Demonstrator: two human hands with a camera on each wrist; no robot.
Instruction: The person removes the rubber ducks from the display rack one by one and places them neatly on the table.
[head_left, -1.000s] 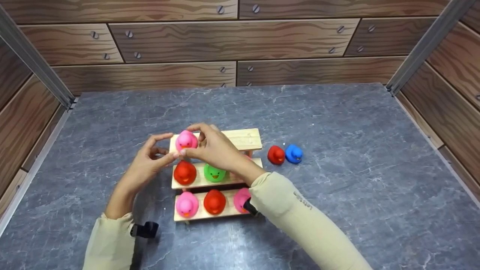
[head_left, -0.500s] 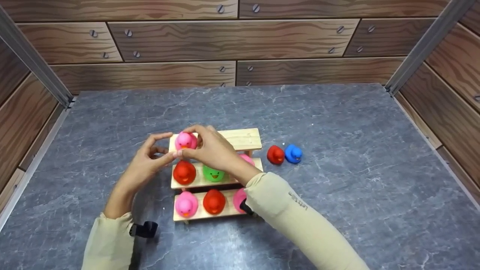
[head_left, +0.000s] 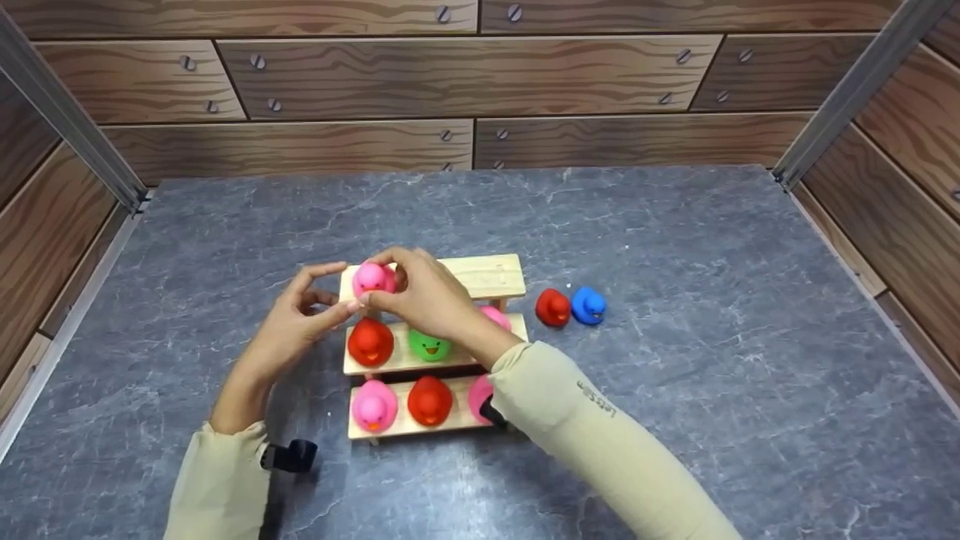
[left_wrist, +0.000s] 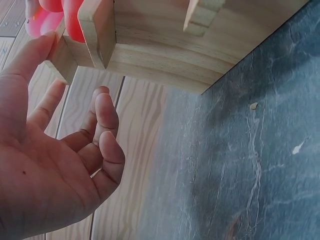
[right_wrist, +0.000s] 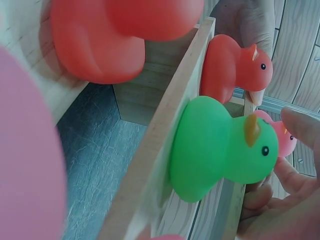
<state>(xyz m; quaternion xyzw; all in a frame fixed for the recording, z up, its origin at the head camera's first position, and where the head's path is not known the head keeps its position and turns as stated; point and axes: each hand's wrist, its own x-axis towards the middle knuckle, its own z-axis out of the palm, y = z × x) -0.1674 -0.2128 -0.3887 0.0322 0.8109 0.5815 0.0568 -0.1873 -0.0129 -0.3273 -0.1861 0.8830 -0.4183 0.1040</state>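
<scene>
A three-tier wooden display stand point(head_left: 484, 276) holds rubber ducks. My right hand point(head_left: 424, 296) pinches a pink rubber duck point(head_left: 370, 277) at the left end of the top shelf. With thumb and index finger, my left hand point(head_left: 292, 322) grips the left end of that shelf; its other fingers are loosely bent in the left wrist view. The middle shelf bears a red duck point(head_left: 370, 343), a green duck point(head_left: 429, 346) and a pink duck point(head_left: 496, 318) partly behind my right arm. On the lowest shelf sit a pink duck point(head_left: 374, 406), a red duck point(head_left: 430, 401) and another pink one, partly covered.
To the right of the stand, a red duck point(head_left: 553, 307) and a blue duck point(head_left: 589, 306) sit side by side on the grey marbled tabletop point(head_left: 712, 337). Wood-patterned walls point(head_left: 465, 79) enclose the back and both sides.
Both hands keep nearly the same place. The right hand has shifted very slightly left around the pink duck, and its forearm uncovers more of the middle shelf's pink duck.
</scene>
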